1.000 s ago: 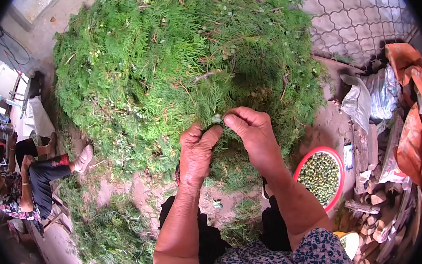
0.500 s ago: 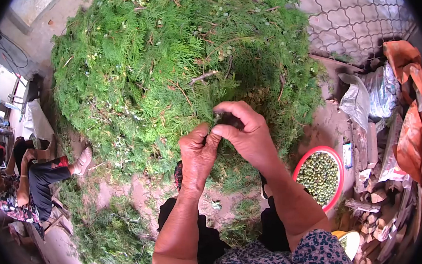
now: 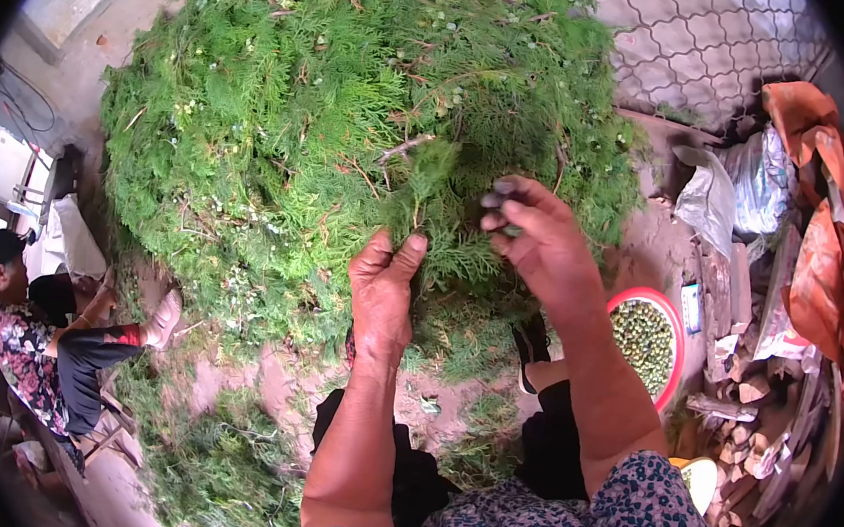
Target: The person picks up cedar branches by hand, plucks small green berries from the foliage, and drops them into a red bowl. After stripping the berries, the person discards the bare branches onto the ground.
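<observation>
My left hand point(image 3: 383, 285) pinches the stem of a green conifer sprig point(image 3: 423, 188) between thumb and fingers, its feathery leaves pointing up and away. To the right, my right hand point(image 3: 547, 244) is apart from the sprig, its fingers curled and slightly blurred. A small greenish thing shows between those fingers, resembling the seed cones in the basin; the palm is hidden. Both hands are over the near side of a large heap of conifer branches point(image 3: 252, 138). A red-rimmed basin point(image 3: 678, 356) full of small round green cones point(image 3: 642, 345) stands on the floor beside my right forearm.
Another person point(image 3: 28, 350) sits at the left. Loose cuttings point(image 3: 224, 457) lie on the floor near my feet. Along the right are split firewood point(image 3: 748, 438), plastic sacks point(image 3: 714, 194) and an orange cloth point(image 3: 828, 269). A yellow-edged container point(image 3: 702, 484) stands at lower right.
My hands have come apart. The right moved right, away from the sprig, while the left keeps hold of it. The seated person's head has lifted.
</observation>
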A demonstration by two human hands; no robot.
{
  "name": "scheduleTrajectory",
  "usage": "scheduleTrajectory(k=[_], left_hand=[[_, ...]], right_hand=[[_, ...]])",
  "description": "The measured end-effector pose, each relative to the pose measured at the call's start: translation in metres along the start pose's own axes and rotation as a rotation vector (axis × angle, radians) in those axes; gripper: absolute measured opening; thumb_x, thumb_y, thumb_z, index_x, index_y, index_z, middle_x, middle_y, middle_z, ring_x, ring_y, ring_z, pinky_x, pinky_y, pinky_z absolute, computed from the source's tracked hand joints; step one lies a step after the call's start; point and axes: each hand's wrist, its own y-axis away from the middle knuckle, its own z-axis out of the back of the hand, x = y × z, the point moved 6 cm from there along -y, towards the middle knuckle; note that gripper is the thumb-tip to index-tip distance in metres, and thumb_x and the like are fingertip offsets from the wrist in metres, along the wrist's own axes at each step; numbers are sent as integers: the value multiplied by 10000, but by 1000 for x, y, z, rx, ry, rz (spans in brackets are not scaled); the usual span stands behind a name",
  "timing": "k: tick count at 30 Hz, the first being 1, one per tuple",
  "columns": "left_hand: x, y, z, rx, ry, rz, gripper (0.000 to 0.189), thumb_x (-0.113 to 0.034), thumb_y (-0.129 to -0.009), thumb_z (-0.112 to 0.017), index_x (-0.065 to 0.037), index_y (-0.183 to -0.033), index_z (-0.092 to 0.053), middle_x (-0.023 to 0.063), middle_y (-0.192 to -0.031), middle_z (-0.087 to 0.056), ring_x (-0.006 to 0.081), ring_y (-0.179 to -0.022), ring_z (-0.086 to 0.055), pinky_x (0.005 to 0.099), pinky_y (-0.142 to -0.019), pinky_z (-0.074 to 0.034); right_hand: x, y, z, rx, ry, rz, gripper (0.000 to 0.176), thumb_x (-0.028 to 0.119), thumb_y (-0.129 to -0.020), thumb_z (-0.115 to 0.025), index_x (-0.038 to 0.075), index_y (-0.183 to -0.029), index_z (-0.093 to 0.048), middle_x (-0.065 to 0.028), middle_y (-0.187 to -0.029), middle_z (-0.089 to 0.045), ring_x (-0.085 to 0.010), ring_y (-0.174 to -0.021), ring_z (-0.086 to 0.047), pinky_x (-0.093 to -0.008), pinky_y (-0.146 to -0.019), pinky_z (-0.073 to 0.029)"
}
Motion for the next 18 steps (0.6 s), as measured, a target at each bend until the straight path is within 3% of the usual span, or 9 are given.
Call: scheduleTrajectory(k=[3, 7, 9, 12, 13, 15, 16, 17, 18], left_hand=[[7, -8, 13, -92, 187, 17, 87, -33, -797, -606, -87, -866, -612, 16, -832, -633, 143, -686, -576, 296, -601, -484], [-3, -4, 13, -120, 446, 146, 194, -106, -845, -551, -72, -1035, -524, 78, -1021, -577, 232, -857, -553, 412, -712, -449], [1, -9, 26, -128, 437, 126, 219, -157, -879, -498, -60, -1074, -487, 94, -1046, -554, 256, -882, -537, 417, -751, -427], [9, -8, 69, -412, 415, 128, 204, -194, -903, -449, -47, -1036, -495, 86, -947, -559, 222, -829, -541, 352, -721, -447], [5, -6, 82, -423, 419, 115, 204, -194, -903, -449, -47, -1036, -495, 86, -947, -559, 222, -829, -541, 352, -721, -447], [-11, 3, 119, -547, 552, 1, 216, -167, -889, -457, -43, -1063, -490, 61, -862, -537, 171, -752, -488, 329, -733, -414], [-24, 8, 154, -617, 647, -147, 205, -181, -894, -434, -46, -1033, -504, 61, -846, -531, 163, -732, -477, 317, -732, -411], [-38, 17, 188, -683, 742, -296, 207, -195, -900, -411, -50, -1003, -517, 62, -829, -525, 156, -713, -466, 304, -731, -407], [-80, 48, 195, -814, 626, -489, 213, -176, -872, -476, 2, -988, -483, 94, -879, -554, 125, -776, -533, 296, -723, -467]], right_hand=[[17, 9, 37, -193, 113, 6, 180, 145, -857, -531, 49, -1009, -531, -62, -903, -580, -168, -771, -563, -282, -665, -458], [40, 20, 120, -374, 334, -14, 238, 214, -847, -560, 41, -1007, -529, -54, -872, -560, -167, -743, -556, -290, -619, -456], [50, 43, 177, -513, 510, -111, 237, 214, -822, -581, 23, -960, -557, -51, -830, -558, -138, -711, -534, -281, -593, -440], [69, 97, 256, -628, 1082, 12, 277, 235, -802, -571, -31, -842, -636, 18, -655, -545, -88, -566, -458, -258, -503, -363], [68, 119, 327, -736, 1339, -87, 282, 245, -789, -570, -22, -833, -650, -49, -623, -581, -101, -547, -496, -296, -498, -376], [40, 176, 520, -224, 2325, 146, 195, 189, -703, -541, 25, -636, -620, -213, -649, -588, -273, -571, -594, -387, -502, -419], [47, 216, 565, -454, 2092, 25, 187, 167, -633, -543, 67, -477, -513, -131, -522, -527, -283, -449, -503, -418, -453, -387], [42, 249, 609, -609, 2461, -186, 216, 223, -670, -568, 55, -535, -582, -133, -560, -574, -278, -487, -543, -414, -483, -422], [41, 277, 621, -605, 2462, -177, 216, 223, -670, -568, 55, -535, -582, -133, -560, -574, -278, -487, -543, -414, -483, -422]])
